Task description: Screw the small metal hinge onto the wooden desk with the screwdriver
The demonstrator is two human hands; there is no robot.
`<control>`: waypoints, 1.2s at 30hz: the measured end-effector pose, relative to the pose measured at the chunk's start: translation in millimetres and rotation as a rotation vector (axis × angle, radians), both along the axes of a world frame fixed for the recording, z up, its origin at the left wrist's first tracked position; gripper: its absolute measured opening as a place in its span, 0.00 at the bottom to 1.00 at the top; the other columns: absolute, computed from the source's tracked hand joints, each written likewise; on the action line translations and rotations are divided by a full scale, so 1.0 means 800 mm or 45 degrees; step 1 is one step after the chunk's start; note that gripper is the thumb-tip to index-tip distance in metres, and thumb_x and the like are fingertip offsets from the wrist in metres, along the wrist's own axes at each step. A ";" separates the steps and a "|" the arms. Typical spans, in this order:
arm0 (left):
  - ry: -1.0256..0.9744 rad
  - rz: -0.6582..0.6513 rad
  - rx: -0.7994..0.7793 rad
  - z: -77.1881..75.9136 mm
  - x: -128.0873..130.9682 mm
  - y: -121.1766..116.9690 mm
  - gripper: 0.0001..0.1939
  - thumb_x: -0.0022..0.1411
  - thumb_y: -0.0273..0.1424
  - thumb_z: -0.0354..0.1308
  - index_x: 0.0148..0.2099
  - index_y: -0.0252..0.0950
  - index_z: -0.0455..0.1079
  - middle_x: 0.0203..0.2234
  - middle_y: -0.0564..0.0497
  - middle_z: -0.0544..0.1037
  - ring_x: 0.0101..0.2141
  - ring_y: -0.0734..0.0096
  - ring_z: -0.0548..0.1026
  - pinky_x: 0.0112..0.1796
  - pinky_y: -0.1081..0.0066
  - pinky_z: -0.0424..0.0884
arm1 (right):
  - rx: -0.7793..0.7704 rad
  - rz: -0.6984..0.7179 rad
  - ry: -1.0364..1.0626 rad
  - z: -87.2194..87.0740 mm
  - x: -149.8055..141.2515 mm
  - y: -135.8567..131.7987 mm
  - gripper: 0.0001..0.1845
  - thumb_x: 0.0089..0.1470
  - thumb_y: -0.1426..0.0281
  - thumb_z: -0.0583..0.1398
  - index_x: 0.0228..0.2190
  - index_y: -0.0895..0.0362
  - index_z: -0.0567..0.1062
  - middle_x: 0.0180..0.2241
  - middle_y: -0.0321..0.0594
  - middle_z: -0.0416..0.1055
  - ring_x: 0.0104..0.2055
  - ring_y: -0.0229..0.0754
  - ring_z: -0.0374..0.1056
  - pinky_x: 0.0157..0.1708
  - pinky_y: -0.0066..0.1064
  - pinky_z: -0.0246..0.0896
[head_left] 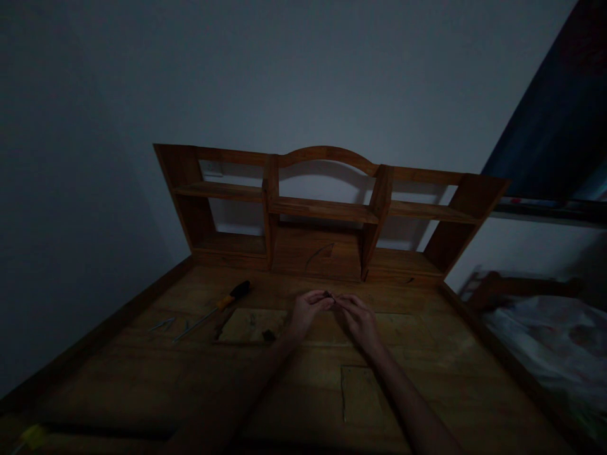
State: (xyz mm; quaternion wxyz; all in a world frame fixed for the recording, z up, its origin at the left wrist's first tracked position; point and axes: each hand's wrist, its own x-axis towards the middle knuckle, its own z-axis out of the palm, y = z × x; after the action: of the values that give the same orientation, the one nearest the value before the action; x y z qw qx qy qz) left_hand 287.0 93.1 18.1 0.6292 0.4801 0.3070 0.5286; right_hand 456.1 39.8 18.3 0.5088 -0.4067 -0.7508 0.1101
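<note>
My left hand and my right hand meet above the middle of the wooden desk. Between their fingertips is a small dark piece, too dim and small to name; both hands pinch it. Below and left of my left hand lies a thin wooden board with a small dark part on it. Farther left rests a screwdriver with an orange and black handle, its shaft pointing toward the near left. Several screws or thin metal pins lie beside its tip.
A wooden shelf unit stands along the desk's back edge, against the wall. A rectangular wooden piece or panel shows near my right forearm. Something yellow sits at the lower left corner. A whitish plastic bag is beyond the right edge.
</note>
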 end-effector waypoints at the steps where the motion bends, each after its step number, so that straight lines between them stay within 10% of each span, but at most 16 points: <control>1: -0.009 0.003 -0.003 0.000 0.000 0.000 0.25 0.41 0.37 0.73 0.41 0.28 0.76 0.39 0.40 0.79 0.38 0.60 0.78 0.44 0.63 0.74 | 0.005 0.010 -0.024 0.000 0.001 0.000 0.20 0.63 0.73 0.54 0.52 0.47 0.74 0.49 0.42 0.68 0.51 0.40 0.65 0.51 0.33 0.62; 36: 0.024 -0.003 0.020 0.002 -0.002 -0.003 0.26 0.45 0.39 0.72 0.44 0.28 0.76 0.44 0.38 0.77 0.43 0.56 0.77 0.48 0.61 0.72 | -0.031 0.008 -0.061 -0.005 0.008 -0.001 0.28 0.59 0.79 0.53 0.58 0.46 0.69 0.54 0.40 0.66 0.56 0.41 0.62 0.57 0.36 0.57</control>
State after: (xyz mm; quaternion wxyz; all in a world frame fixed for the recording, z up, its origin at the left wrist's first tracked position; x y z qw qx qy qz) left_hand 285.2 90.9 19.5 0.6230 0.4903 0.3081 0.5258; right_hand 462.3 39.0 14.3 0.4851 -0.4129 -0.7628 0.1111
